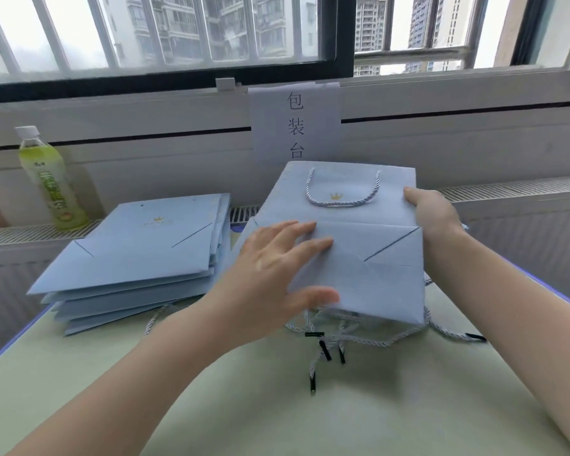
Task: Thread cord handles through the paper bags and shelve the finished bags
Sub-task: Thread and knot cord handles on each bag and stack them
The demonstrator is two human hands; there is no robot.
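I see my left hand point(277, 261) pressing flat on the folded blue paper bag point(359, 232); my right hand point(431, 212) grips its right edge.

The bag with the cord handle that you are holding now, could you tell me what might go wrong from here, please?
1. Loose cords lie under the near edge of the held bag; lifting it might drag or tangle them.
2. The left hand only presses flat on the bag while the right hand holds one side edge, so it could slip or crease.
3. The stack of bags is fanned unevenly and may slide if bumped.
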